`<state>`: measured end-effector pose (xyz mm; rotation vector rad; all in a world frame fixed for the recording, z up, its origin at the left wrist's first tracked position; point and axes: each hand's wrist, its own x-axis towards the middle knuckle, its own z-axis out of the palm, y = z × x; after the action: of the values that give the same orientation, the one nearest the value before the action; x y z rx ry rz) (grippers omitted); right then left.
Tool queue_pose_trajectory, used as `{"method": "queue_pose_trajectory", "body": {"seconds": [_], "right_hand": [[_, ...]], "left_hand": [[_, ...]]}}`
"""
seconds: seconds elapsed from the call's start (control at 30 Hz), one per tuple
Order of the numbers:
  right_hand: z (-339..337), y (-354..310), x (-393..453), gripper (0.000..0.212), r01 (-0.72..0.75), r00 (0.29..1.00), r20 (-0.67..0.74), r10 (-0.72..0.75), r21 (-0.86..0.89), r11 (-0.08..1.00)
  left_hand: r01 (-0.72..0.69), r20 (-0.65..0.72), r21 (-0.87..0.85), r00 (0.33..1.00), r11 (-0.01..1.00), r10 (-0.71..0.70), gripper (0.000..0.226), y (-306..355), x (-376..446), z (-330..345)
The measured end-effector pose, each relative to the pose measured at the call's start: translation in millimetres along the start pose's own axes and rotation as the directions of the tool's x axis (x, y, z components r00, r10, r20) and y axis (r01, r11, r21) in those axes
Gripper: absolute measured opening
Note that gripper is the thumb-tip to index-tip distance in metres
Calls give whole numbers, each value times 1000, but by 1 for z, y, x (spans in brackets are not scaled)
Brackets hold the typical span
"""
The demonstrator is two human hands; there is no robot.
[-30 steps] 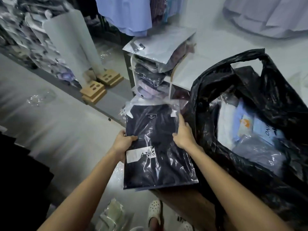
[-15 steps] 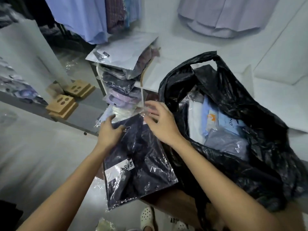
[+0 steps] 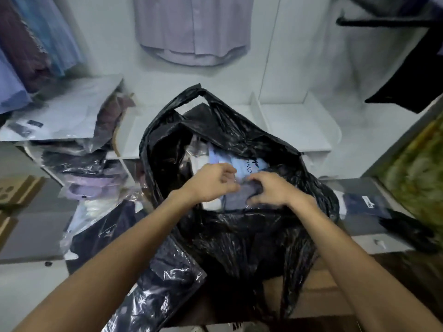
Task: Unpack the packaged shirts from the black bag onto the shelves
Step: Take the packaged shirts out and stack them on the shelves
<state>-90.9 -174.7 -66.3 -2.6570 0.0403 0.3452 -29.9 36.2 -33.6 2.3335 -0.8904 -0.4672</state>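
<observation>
With both hands inside the black bag (image 3: 239,236), the left hand (image 3: 213,182) half-curled and empty, the right hand (image 3: 268,190) pinching the grey-blue packaged shirt (image 3: 236,200), best lift it flat by both edges

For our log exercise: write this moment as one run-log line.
step: reaching into bag | left hand: in bag, grip unclear | right hand: on grey packet | navy packet: beside bag

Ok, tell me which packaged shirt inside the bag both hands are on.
The grey-blue packaged shirt nearest the front of the black bag; left hand and right hand meet on it, while the light-blue one lies behind.
</observation>
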Motion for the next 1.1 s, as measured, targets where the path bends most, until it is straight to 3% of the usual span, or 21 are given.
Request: {"method": "queue_pose_trajectory", "body": {"seconds": [0.1,0.17,0.27,0.4,0.47,0.53,0.63,0.73,0.8,0.9,0.97,1.0,1.1], "right_hand": [[-8,27,-15,41,-33,999,34,35,-48,998],[-15,34,-22,49,15,1000,0,-15,-35,999],[-37,34,-32,43,141,984,-116,-132,72,987],[-77,33,-35,36,173,981,-108,-160,128,976],[-100,27,-32,32,212,969,-170,-180,197,957],[-127,12,-34,20,249,960,-203,-195,288,925],[-162,-13,-40,18,320,939,-247,-240,370,872],[-190,-34,-40,19,379,918,-274,-287,390,840],[-208,-49,-41,24,416,901,-295,-317,387,823],[-235,-65,-45,23,420,901,-278,-332,373,828],[-249,-71,-47,40,378,922,-213,-324,306,874],[-255,-75,-49,50,360,931,-169,-325,261,896],[-265,-88,-51,56,366,930,-150,-336,290,884]], "left_hand": [[-22,87,181,996,983,6,45,6,23,19],[-62,85,161,995,985,48,26,14,30,18],[-143,-5,38,990,989,143,20,32,33,-4],[-235,-171,0,958,972,231,14,60,30,-46],[-237,-303,-163,936,958,180,18,71,27,-61],[-206,-344,-454,938,867,43,40,71,23,-72],[-74,-110,-629,994,774,6,71,55,12,-88],[8,150,-569,984,822,94,60,39,-4,-89],[5,189,-545,975,838,117,52,36,-9,-82],[-86,-27,-590,996,803,86,38,39,-10,-80],[-149,-171,-590,984,793,57,26,38,-6,-90],[-163,-199,-579,978,799,56,26,38,-5,-98],[-189,-153,-487,980,853,130,39,44,-1,-116]]}}
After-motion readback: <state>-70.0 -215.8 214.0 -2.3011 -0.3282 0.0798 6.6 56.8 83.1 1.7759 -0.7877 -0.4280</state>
